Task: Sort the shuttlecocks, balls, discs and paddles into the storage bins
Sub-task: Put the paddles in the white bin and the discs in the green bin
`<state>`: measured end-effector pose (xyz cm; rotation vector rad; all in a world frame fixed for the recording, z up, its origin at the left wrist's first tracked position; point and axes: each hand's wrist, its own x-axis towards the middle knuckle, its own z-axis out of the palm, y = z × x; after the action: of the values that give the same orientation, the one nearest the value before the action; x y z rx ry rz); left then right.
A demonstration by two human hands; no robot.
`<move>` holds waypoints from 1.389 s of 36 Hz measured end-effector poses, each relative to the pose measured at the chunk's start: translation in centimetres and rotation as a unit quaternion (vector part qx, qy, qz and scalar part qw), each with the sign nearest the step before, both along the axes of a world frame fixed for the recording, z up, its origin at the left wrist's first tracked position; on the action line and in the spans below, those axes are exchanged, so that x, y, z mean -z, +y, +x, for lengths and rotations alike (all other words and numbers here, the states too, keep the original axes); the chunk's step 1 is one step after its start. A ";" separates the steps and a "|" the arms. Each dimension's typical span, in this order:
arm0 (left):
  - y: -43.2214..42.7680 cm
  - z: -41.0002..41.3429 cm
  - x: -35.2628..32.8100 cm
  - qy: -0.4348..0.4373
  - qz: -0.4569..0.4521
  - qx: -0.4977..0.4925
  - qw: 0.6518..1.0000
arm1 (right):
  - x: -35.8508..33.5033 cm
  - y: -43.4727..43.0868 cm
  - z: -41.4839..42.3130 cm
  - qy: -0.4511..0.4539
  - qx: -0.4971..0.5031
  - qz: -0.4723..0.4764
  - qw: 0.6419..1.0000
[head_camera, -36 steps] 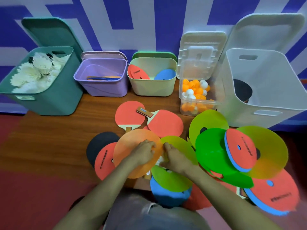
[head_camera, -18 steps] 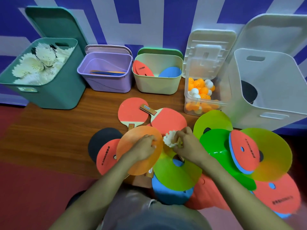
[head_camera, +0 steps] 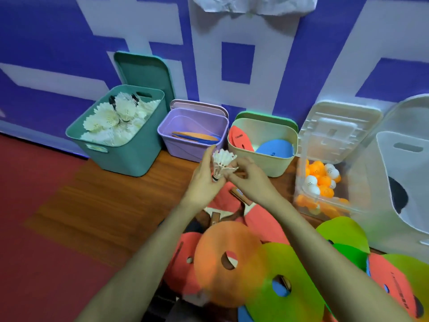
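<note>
Shuttlecock [head_camera: 222,160] raised, left hand [head_camera: 204,182] gripping it (base half-hidden), right hand [head_camera: 247,180] pinching feathers

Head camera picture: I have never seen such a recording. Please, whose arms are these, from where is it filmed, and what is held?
There is no machine here. The two bare arms belong to a person who wears the camera on the head, so you look forward and down as they do. The left hand and the right hand together hold one white shuttlecock above the wooden surface. Open containers stand along the wall: a teal bin full of shuttlecocks, a purple bin, a beige bin, and a clear box of orange and white balls. Nearer the person lie an orange disc, a green disc and red paddles, not yet sorted.
</note>
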<state>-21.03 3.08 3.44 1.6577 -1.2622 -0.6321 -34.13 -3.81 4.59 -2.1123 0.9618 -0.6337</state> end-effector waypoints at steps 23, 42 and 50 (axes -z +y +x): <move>-4.3 32.2 -0.6 -0.251 0.193 -0.259 0.913 | -3.1 -11.3 34.3 -0.026 -0.087 -0.051 0.995; -5.9 34.0 0.8 -0.234 0.207 -0.298 0.902 | 3.2 -10.4 37.6 0.224 -0.094 -0.144 0.959; -7.0 33.4 0.6 -0.309 0.133 -0.202 0.920 | 2.2 -11.4 38.4 0.114 -0.014 -0.171 0.978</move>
<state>12.42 -3.88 2.88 2.3795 -1.2253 -0.0083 4.27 -15.22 2.35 -2.5437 1.0009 -0.5847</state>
